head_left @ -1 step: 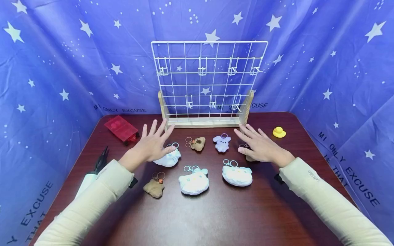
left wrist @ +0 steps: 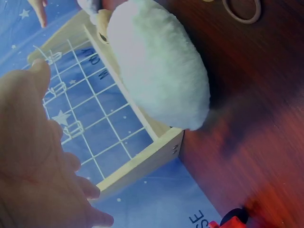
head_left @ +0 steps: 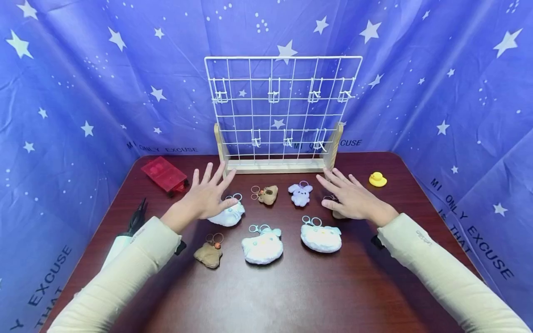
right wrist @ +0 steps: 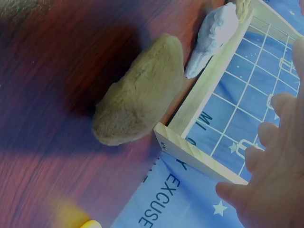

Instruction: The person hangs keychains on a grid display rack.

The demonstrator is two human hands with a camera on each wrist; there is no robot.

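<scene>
Fingers spread, my left hand (head_left: 206, 195) is held over the table beside a white plush keychain (head_left: 229, 216), partly covering it. My right hand (head_left: 354, 198) is likewise spread, above a brown plush keychain (right wrist: 142, 90) that it mostly hides in the head view. Neither hand holds anything. Between them lie a brown plush keychain (head_left: 268, 195) and a lavender plush keychain (head_left: 300, 195). Nearer the front are another brown plush keychain (head_left: 208, 255) and two white plush keychains, one in the middle (head_left: 262, 249) and one to the right (head_left: 320, 238).
A white wire grid rack (head_left: 283, 114) with several hooks stands on a wooden base (head_left: 275, 166) at the table's back. A red translucent box (head_left: 164, 175) lies back left, with a black-and-white object (head_left: 137, 217) by the left sleeve. A yellow toy duck (head_left: 377, 179) sits back right.
</scene>
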